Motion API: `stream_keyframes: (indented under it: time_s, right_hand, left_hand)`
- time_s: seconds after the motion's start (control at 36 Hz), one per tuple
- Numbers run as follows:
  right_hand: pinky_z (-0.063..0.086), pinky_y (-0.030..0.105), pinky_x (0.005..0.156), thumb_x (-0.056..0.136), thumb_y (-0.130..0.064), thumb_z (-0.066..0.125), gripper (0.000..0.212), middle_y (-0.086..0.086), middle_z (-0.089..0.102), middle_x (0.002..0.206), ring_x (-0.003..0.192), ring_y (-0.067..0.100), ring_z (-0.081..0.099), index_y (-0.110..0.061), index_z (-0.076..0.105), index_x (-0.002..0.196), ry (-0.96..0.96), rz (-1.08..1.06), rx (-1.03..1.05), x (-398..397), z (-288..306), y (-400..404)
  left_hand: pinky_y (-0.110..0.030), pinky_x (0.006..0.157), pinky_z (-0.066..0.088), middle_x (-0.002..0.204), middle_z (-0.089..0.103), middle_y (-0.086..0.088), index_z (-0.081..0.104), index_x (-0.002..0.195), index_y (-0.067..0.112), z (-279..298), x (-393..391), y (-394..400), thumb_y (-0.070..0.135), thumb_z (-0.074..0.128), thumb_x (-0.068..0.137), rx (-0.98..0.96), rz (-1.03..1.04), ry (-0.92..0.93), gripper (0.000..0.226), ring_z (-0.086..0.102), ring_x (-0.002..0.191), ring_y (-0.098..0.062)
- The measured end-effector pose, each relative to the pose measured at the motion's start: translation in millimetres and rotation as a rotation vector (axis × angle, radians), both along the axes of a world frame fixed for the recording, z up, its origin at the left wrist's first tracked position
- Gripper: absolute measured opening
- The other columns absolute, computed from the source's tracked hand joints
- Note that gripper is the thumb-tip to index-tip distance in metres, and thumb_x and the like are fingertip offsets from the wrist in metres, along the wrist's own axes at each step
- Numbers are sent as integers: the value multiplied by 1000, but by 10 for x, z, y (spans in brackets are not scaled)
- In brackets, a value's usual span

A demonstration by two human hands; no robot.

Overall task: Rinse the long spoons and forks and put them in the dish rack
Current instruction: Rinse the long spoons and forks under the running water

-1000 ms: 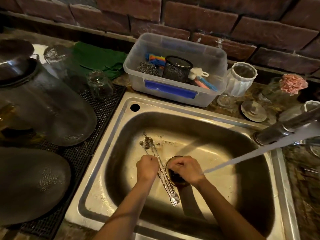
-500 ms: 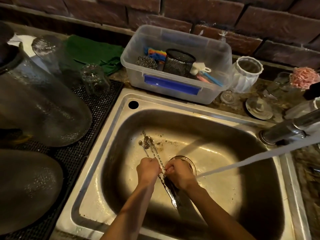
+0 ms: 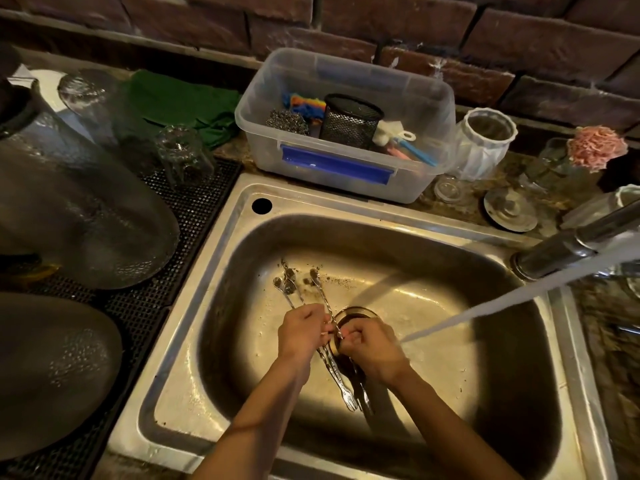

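A bundle of long twisted spoons and forks (image 3: 337,375) is held low inside the steel sink (image 3: 346,223). Their small spoon bowls (image 3: 289,277) fan out toward the far left, and the fork tines point back at me. My left hand (image 3: 301,336) is closed around the handles at mid-length. My right hand (image 3: 372,348) grips one handle beside it, above the drain. Water streams from the tap (image 3: 568,247) at the right and lands by my right hand. The black mesh drying mat (image 3: 187,216) lies left of the sink.
Large glass plates (image 3: 86,216) and upturned glasses (image 3: 183,161) sit on the mat. Behind the sink stand a clear plastic tub (image 3: 408,181) with scrubbers and a mesh cup, a white ribbed jar (image 3: 485,143), a green cloth (image 3: 180,102) and a drain plug (image 3: 509,209).
My right hand moved left from the drain and closed on a handle next to my left hand. One spoon has splayed away from the others at the far end.
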State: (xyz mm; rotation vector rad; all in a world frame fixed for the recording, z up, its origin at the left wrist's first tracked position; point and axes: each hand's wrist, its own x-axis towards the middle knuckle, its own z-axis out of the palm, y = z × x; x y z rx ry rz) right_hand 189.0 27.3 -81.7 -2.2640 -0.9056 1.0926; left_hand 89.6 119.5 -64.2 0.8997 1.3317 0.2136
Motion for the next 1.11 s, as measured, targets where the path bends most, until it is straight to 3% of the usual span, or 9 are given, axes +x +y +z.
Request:
stream_keyframes:
  time_s: [0.14,0.28,0.36,0.47,0.56,0.67,0.83,0.97,1.11]
  right_hand:
    - [37,14,52,78,-11,64,20,-15,56,55,54,-1,52,-25,64,64,-24,-24,68,65,168,-101]
    - [39,8,46,82,-4,63,19,-15,59,54,47,-8,55,-19,69,74,64,-192,101,103,304,-222]
    - [42,9,49,84,1,62,20,-14,62,55,46,-5,55,-14,71,75,88,-202,129,125,437,-305]
    - [46,9,46,84,8,58,20,-4,67,58,47,-5,61,-7,71,80,125,-247,151,145,591,-447]
    - [62,31,60,87,2,57,17,10,74,69,58,18,72,-7,71,81,164,-253,148,162,666,-514]
    - [61,47,63,87,-2,60,10,8,74,73,69,36,75,-8,67,85,225,-295,151,175,721,-611]
    - [42,19,40,92,-3,57,13,3,66,92,59,29,74,-13,65,91,272,-320,165,181,847,-745]
    - [37,18,36,101,-9,48,10,17,74,75,46,26,58,-5,56,106,498,-368,196,130,1045,-843]
    - [35,22,40,103,-17,47,20,10,66,62,39,17,49,-4,62,102,421,-297,211,75,1194,-983]
  left_hand:
    - [-24,79,58,95,73,-10,69,97,10,86,56,-68,4,56,98,-157,39,-181,14,71,91,-17]
    - [-26,85,60,97,79,-12,70,104,6,178,144,-189,3,59,96,-275,94,-276,14,76,93,-21]
    - [-23,68,62,86,80,-7,72,98,6,249,201,-242,0,62,93,-330,126,-361,12,78,81,-17]
    - [-32,75,64,99,78,-17,67,110,-3,320,263,-289,-5,65,87,-398,179,-487,23,76,96,-27]
    - [-33,73,64,102,78,-18,68,107,-3,371,278,-323,-8,63,87,-401,165,-526,21,76,97,-28]
    - [-34,73,63,104,77,-19,66,111,-3,463,301,-366,-9,61,88,-410,157,-564,24,76,95,-29]
    - [-36,72,63,108,75,-23,62,116,-6,610,315,-465,-11,56,91,-432,139,-624,26,75,98,-32]
    - [-37,77,64,104,76,-22,62,115,-6,708,327,-578,-11,56,91,-404,138,-642,25,76,95,-29]
    - [-36,78,63,104,75,-24,65,113,-2,757,314,-698,-13,58,89,-409,158,-648,27,76,94,-32]
